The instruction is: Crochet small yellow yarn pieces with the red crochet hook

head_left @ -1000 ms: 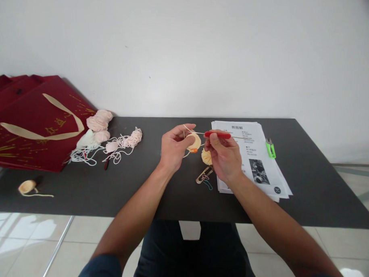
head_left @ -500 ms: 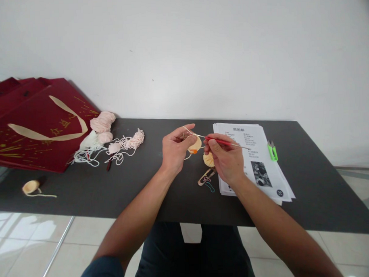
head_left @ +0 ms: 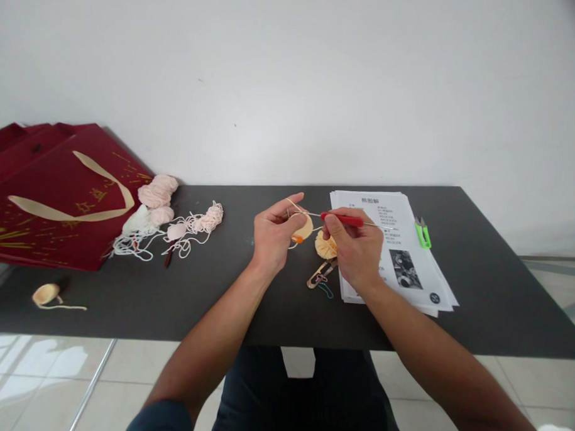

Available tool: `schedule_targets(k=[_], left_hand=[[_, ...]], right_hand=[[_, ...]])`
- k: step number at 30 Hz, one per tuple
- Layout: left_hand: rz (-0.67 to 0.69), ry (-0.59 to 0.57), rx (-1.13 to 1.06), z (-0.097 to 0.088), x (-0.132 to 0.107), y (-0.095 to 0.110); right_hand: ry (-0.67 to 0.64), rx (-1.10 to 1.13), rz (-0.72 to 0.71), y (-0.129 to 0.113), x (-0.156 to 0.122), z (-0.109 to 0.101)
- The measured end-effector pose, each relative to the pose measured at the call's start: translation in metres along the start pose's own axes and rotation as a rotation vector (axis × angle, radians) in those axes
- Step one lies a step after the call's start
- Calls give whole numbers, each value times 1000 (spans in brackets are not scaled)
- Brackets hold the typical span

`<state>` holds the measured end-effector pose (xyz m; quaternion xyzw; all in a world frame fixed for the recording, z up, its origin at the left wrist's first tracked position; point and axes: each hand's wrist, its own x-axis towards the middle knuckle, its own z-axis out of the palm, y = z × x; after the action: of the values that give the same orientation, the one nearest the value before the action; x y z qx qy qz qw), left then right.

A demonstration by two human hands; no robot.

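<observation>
My left hand (head_left: 275,235) pinches a small round cream crochet piece (head_left: 305,226) between thumb and fingers, and a strand of yarn runs over the raised index finger. An orange stitch marker (head_left: 296,239) hangs at the lower edge of the piece. In my right hand (head_left: 357,244) is a crochet hook (head_left: 347,220) with a red handle, closed in thumb and fingers. The hook's thin metal tip reaches left to the top of the piece. Below, partly behind the right hand, lies a ball of yellow yarn (head_left: 325,245).
Printed sheets (head_left: 364,250) lie under the right forearm, with green thread snips (head_left: 422,233) on their edge. A large clip (head_left: 318,277) and small stitch markers (head_left: 326,289) lie nearby. Pink and white yarn (head_left: 157,192), dark red bags (head_left: 65,192) and a cream crochet cup (head_left: 47,294) are at left.
My right hand has shifted slightly right and turned the hook, so more of its red handle shows. The left hand keeps its hold on the crochet piece. The view has shifted slightly.
</observation>
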<state>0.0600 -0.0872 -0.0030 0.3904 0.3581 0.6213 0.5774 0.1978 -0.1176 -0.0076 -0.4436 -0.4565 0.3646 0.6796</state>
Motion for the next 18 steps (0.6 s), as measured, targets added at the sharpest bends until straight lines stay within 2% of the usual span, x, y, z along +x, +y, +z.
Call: schedule_targets(k=[3, 5, 8, 10, 12, 15, 18], left_hand=[[0, 6, -3, 0, 0, 0], [-5, 25, -17, 1, 0, -1], [-46, 67, -82, 4, -1, 0], [-105, 74, -153, 5, -1, 2], [-174, 51, -224, 6, -1, 5], [-246, 1, -281, 4, 1, 8], [-238, -27, -278, 1, 3, 9]], right_hand=[[-6, 66, 34, 3, 2, 0], [17, -7, 2, 2, -1, 1], [37, -188, -204, -1, -9, 1], [-29, -233, -364, -1, -13, 0], [-78, -231, -424, 1, -15, 0], [-70, -142, -312, 5, -12, 0], [-73, 107, -58, 8, -4, 3]])
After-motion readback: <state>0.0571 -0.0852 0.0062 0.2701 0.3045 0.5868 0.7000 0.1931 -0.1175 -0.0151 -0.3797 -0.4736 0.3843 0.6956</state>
